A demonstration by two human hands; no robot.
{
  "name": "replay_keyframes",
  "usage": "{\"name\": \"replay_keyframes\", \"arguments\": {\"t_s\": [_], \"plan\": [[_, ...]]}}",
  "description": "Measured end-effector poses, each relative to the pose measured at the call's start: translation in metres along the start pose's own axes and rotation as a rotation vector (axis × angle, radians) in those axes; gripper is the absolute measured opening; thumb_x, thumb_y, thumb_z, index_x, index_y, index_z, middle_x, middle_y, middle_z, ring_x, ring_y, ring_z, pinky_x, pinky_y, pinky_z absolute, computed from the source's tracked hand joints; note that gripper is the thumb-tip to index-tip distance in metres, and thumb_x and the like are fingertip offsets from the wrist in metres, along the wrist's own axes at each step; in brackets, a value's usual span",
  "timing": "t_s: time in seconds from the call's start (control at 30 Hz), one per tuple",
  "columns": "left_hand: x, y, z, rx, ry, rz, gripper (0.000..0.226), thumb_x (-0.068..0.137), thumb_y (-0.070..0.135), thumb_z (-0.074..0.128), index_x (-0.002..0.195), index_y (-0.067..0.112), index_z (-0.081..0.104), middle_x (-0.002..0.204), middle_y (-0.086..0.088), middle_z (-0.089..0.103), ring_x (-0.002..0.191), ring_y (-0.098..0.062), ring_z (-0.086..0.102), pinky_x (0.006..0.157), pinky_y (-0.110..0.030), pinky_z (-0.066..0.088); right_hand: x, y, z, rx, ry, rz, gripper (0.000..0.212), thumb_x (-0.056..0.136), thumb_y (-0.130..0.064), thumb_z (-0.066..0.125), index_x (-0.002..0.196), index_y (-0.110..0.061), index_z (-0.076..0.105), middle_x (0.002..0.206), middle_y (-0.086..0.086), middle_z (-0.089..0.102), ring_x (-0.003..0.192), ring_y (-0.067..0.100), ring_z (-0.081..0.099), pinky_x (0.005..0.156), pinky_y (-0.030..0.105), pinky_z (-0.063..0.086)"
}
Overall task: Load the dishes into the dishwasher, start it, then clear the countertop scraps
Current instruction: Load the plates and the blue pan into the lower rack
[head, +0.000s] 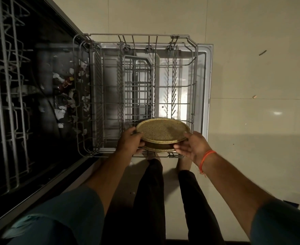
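Looking from the left edge, the dark open tub of the dishwasher [30, 103] shows its grey wire upper rack [6, 89] and a scatter of pale and reddish scraps [64, 92] lying low inside it. Just right of that, the grey wire lower rack [110, 96] is pulled out over the lowered steel door [205, 89] and holds no dishes that I can see; a grey cutlery basket [137, 85] sits near its middle and rows of tines stand to the right. At the near rim of this rack the left hand [130, 140] grips the left side of a round speckled golden-brown plate [162, 130], fingers curled under its rim, while the right hand [192, 146], with an orange thread at the wrist, pinches the right rim. A second matching plate [156, 149] shows just beneath the first; whether the two touch is hard to tell. The loading step seems barely begun. Next, the plates probably need separating and tipping on edge so that each slots between tines without knocking the basket.
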State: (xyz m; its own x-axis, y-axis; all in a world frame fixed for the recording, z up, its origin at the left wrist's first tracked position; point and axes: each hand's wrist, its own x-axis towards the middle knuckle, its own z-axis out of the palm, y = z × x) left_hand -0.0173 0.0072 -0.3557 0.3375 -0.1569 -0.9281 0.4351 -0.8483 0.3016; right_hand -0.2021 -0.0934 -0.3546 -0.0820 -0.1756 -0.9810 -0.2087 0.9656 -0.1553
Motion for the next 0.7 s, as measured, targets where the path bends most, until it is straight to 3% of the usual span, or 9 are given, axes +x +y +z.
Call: {"name": "replay_keyframes", "arguments": {"t_s": [0.13,0.23,0.33,0.47,0.6,0.7], "plan": [[-0.004,-0.01,0.0,0.033,0.038,0.022,0.035,0.105,0.019,0.055,0.139,0.026,0.057,0.124,-0.005,0.067,0.095,-0.017,0.069,0.065,-0.03,0.053,0.0,0.001,-0.003,-0.009,-0.015,-0.014,0.056,0.103,-0.024,0.055,0.154,-0.019,0.031,0.089,0.017,0.077,0.077,0.027,0.075,0.064,0.036,0.063],[-0.005,-0.015,0.001,0.065,0.024,0.059,0.03,0.104,0.016,0.055,0.131,0.026,0.063,0.119,-0.005,0.07,0.089,-0.014,0.067,0.065,-0.028,0.049,-0.002,0.0,-0.003,-0.025,-0.042,-0.043,0.042,0.104,-0.02,0.053,0.145,-0.02,0.044,0.097,0.017,0.075,0.082,0.028,0.072,0.074,0.04,0.063],[-0.005,-0.013,0.004,0.12,0.017,0.083,0.027,0.103,0.015,0.055,0.125,0.022,0.069,0.119,-0.006,0.071,0.085,-0.011,0.065,0.064,-0.025,0.046,-0.002,-0.001,-0.003,-0.072,-0.057,-0.062,0.029,0.104,-0.017,0.053,0.132,-0.011,0.056,0.103,0.019,0.074,0.085,0.026,0.071,0.083,0.041,0.061],[-0.008,-0.008,0.006,0.149,0.05,0.157,0.022,0.103,0.014,0.055,0.116,0.015,0.072,0.114,-0.005,0.069,0.085,-0.01,0.062,0.065,-0.022,0.044,0.0,0.0,-0.001,-0.13,0.008,-0.118,0.029,0.1,-0.012,0.059,0.126,0.0,0.061,0.104,0.016,0.073,0.084,0.021,0.074,0.071,0.032,0.062],[-0.015,-0.003,0.004,0.141,0.082,0.235,0.018,0.103,0.018,0.054,0.108,0.019,0.071,0.102,0.0,0.067,0.084,-0.011,0.061,0.069,-0.027,0.045,-0.013,0.001,-0.003,-0.174,0.047,-0.262,0.017,0.098,-0.012,0.063,0.112,-0.006,0.07,0.1,0.012,0.075,0.084,0.021,0.076,0.079,0.035,0.062],[-0.023,0.001,-0.001,0.089,0.12,0.285,0.016,0.102,0.019,0.055,0.099,0.025,0.069,0.095,0.003,0.067,0.081,-0.012,0.062,0.069,-0.029,0.045,-0.034,-0.004,-0.002,-0.136,0.022,-0.333,0.007,0.098,-0.011,0.063,0.096,-0.013,0.07,0.094,0.009,0.075,0.08,0.02,0.075,0.074,0.031,0.062]]}}
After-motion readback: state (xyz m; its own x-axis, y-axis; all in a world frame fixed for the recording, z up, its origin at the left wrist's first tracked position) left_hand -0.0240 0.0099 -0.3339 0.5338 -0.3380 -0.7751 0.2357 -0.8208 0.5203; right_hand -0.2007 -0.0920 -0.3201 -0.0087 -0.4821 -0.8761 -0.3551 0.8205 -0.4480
